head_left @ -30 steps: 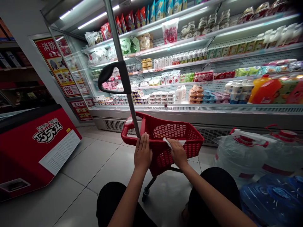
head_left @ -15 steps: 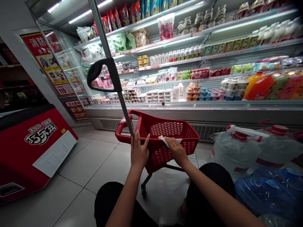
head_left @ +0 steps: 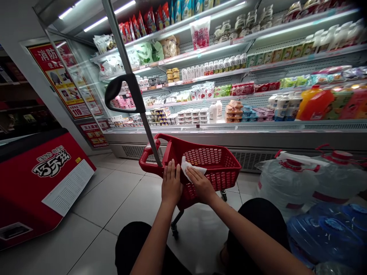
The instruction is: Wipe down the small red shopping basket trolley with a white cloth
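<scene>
The red wheeled shopping basket (head_left: 226, 177) stands on the floor before my knees, its long grey pull handle (head_left: 150, 133) slanting up to a black grip (head_left: 136, 91). Against the basket's near side, by the foot of the pull handle, my left hand (head_left: 172, 187) rests with its fingers stretched flat; it holds nothing. My right hand (head_left: 202, 186) presses a white wipe (head_left: 184, 165) to the near rim, just right of my left hand. Part of the wipe sticks up past my fingertips, and the rest is hidden under the fingers.
An open refrigerated shelf (head_left: 206, 133) with dairy goods and drinks runs behind the basket. To the left stands a red freezer chest (head_left: 20, 183). Clear water jugs (head_left: 286, 183) and blue water bottles (head_left: 327, 233) crowd the floor beside my right knee.
My right hand and the wipe have slid left along the near rim, closer to my left hand. My left hand has shifted slightly right and down.
</scene>
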